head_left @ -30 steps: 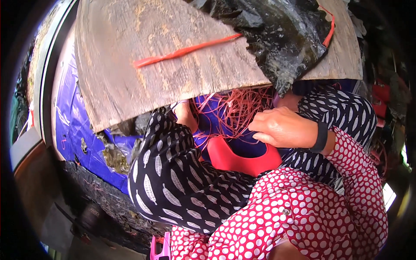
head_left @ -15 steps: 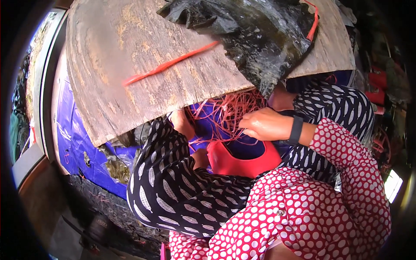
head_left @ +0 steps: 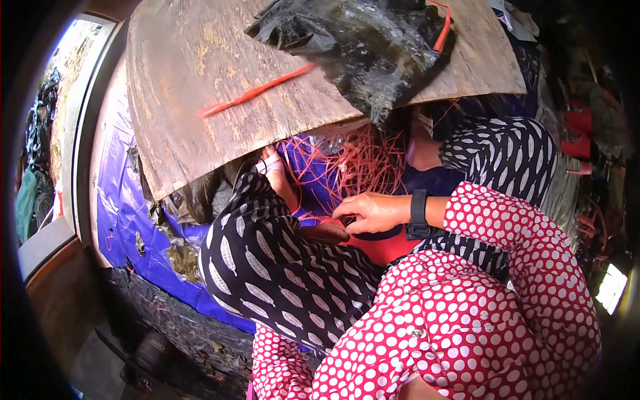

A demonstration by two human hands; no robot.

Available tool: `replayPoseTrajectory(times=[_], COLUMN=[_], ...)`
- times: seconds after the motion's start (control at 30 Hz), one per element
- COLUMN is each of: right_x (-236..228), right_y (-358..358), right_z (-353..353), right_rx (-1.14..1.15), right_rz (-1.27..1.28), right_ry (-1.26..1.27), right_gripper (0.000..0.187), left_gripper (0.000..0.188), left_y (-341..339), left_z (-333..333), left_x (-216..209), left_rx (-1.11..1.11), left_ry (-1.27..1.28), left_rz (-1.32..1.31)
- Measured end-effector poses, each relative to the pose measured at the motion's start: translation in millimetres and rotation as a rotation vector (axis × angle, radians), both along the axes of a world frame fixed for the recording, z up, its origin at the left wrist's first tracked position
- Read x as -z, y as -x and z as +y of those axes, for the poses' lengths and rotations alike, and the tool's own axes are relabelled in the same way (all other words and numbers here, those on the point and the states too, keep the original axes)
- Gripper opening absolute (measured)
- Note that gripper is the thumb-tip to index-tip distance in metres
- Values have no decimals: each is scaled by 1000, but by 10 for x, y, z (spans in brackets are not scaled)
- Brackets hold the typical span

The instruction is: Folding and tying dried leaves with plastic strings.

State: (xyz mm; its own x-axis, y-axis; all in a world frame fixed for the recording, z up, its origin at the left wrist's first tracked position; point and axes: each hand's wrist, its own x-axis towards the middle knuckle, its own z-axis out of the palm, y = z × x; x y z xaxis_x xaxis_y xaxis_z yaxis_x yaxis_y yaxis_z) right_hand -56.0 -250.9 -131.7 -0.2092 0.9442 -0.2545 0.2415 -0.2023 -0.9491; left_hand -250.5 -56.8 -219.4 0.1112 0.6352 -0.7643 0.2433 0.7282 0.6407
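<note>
My right hand (head_left: pixel 377 213), with a black band on its wrist, is over my lap with its fingers bent and closed together. Whatever they pinch is too small to make out. Its fingertips meet my left hand (head_left: pixel 325 231), which shows only partly beside my bent left knee; its fingers are mostly hidden. Just under both hands is a smooth red thing (head_left: pixel 387 248) with a curved edge. Ahead of them lies a tangle of thin red plastic strips (head_left: pixel 367 163) on blue sheeting (head_left: pixel 310 177).
A worn wooden board (head_left: pixel 180 107) spans the space ahead of my legs. On it rest a crumpled black plastic bag (head_left: pixel 373 53) and a flat red strip (head_left: pixel 257 93). Blue sheeting and dark plastic scraps (head_left: pixel 183 260) lie to the left. Red items (head_left: pixel 577 133) stand at the right.
My right hand has moved left and slightly down, away from the tangled strips, to meet my left hand. My left hand shows a little more. The whole view has shifted slightly.
</note>
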Motion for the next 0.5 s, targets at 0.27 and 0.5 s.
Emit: replayPoseTrajectory(times=[0.27,0.5], right_x=[-49,-577], right_y=[23,-926], right_z=[-79,-50], right_rx=[-73,235], right_rz=[259,-419], right_ry=[491,-92], right_gripper=[33,19], left_gripper=[26,25], left_y=[314,794], left_z=[-19,56], left_x=[-546,-1055], left_rx=[51,87], left_ry=[-203,-394], left_rz=[43,76])
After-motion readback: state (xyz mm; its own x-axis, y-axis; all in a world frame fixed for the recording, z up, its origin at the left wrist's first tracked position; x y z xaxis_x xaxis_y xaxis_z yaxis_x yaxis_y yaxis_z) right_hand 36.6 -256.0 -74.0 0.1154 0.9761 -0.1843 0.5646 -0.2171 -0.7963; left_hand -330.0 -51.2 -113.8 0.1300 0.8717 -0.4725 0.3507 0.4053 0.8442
